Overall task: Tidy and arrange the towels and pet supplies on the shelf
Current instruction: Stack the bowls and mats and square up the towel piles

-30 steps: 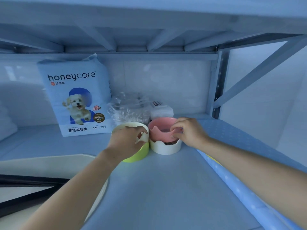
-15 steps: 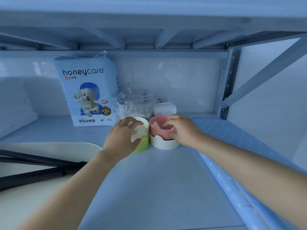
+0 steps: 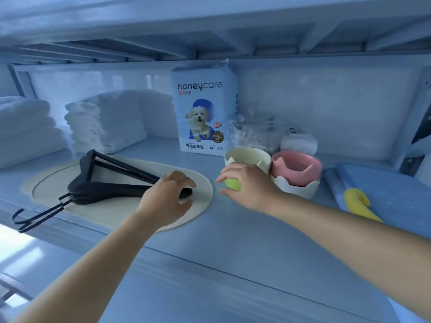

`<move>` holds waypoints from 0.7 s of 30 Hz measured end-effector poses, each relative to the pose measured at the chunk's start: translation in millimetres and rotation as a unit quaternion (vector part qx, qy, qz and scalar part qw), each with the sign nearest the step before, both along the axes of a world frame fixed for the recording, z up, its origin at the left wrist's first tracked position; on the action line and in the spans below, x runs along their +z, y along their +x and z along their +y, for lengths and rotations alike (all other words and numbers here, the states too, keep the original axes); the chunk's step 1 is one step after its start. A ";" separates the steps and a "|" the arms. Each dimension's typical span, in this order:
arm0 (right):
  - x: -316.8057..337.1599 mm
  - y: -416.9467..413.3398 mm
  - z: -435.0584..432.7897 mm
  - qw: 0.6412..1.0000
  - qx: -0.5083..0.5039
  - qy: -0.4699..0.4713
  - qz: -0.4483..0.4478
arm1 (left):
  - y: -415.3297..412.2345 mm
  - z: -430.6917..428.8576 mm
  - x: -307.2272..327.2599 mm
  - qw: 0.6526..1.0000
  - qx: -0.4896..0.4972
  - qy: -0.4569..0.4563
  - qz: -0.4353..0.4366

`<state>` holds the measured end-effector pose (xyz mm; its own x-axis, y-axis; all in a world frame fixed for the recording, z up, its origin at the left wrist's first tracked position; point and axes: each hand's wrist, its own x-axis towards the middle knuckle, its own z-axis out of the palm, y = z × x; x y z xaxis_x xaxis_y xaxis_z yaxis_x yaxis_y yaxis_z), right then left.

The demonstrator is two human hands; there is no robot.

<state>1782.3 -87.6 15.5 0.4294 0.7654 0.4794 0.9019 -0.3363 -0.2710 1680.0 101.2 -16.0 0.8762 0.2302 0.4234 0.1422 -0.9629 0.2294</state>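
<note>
While the left hand (image 3: 166, 198) rests over the right end of the black hangers (image 3: 100, 191), its fingers are curled down over the tip with the thumb under it. I read this as a grip, though a shallow one. The hangers lie as a loose bundle on the cream oval mat (image 3: 116, 212), at the left front of the shelf (image 3: 221, 264). Their hooks reach past the mat toward the front edge.

The right hand (image 3: 248, 186) is spread and relaxed in front of the green bowl (image 3: 247, 157), holding nothing. Whether it touches the bowl, I cannot tell.

The green bowl sits against the pink bowl (image 3: 296, 167), mid-shelf. The honeycare pad pack (image 3: 203, 113) stands upright just behind them. Folded white towels (image 3: 112, 122) are stacked at the back left.

Risks noted:
- Holding the bundle by one tip means the hangers may fan apart or swing. The far hooks could then catch on the shelf's front lip, or the bundle could drop off it.
- Dragging rather than lifting could pull the mat along and skew it toward the edge.
- The hanger ends are near the towels, so a wide sweep could scuff the stack out of square.
- The right hand is close to the green bowl. A careless nudge would push it into the pink bowl, or back against the pad pack, which looks easy to tip.
</note>
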 end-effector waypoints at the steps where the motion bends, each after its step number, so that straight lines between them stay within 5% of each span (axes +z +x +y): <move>1: -1.9 -4.7 10.2 1.000 0.016 0.001 0.000 | -8.2 9.9 -0.9 1.000 0.011 0.002 0.005; 10: -17.3 -36.5 89.3 0.998 0.045 -0.042 0.028 | -46.8 84.4 0.1 0.998 0.053 0.027 0.027; 21: -34.0 -41.4 162.9 0.987 -0.091 -0.117 0.070 | -53.7 169.3 4.2 0.996 -0.002 0.049 0.078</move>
<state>1741.0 75.3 -18.4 0.6192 0.7520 0.2261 0.7803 -0.5571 -0.2841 1626.3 270.5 -11.7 0.9339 0.1903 0.3026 0.1640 -0.9803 0.1103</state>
